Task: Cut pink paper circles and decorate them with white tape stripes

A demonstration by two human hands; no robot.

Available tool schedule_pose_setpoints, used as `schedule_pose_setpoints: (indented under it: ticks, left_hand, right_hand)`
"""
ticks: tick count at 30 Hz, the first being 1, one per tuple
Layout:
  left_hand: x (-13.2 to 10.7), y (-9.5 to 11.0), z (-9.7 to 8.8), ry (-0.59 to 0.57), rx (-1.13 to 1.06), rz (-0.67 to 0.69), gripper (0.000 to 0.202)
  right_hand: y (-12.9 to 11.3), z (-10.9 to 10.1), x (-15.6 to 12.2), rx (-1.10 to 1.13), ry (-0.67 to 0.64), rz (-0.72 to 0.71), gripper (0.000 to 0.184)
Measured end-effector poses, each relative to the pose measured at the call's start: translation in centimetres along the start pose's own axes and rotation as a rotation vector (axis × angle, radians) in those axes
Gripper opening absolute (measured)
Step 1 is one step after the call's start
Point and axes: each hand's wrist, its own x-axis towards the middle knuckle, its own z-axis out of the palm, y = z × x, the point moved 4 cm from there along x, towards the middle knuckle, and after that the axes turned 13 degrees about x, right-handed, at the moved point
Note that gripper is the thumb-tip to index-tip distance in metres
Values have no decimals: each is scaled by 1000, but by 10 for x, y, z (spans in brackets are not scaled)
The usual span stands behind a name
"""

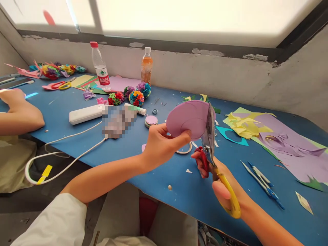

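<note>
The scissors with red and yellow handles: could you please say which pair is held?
The nearer pair, in the right hand, blades at the rounded purple paper; the other pair lies unheld, left of the red-capped clear plastic bottle.

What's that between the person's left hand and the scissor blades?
Purple paper, pinched by the left hand and reaching the scissor blades, in the head view.

the purple disc looks like smooth, matt paper or thin card. the scissors have scuffed metal blades and smooth plastic handles. the table is smooth with a faint sheen. near its far edge stands a glossy, clear plastic red-capped bottle; towards its right edge lie crinkled, matt yellow paper scraps. the white sleeve is creased, matt cloth.
</note>
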Motion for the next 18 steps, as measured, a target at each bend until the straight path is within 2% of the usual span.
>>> schedule_pose_setpoints:
  ticks: [3, 9, 18]
  left_hand:
    - [-3, 3, 1, 14, 46, -10, 25]
    - [-11, 8, 1, 16, 104, -42, 23]
    - [-8, 7, 2, -67, -57, -83, 15]
  right_hand:
    - [-2, 0, 0, -36, -24, -79, 103]
    - [8, -2, 0, -126, -160, -156, 109]
    - [-2, -3, -3, -173, -133, -175, 103]
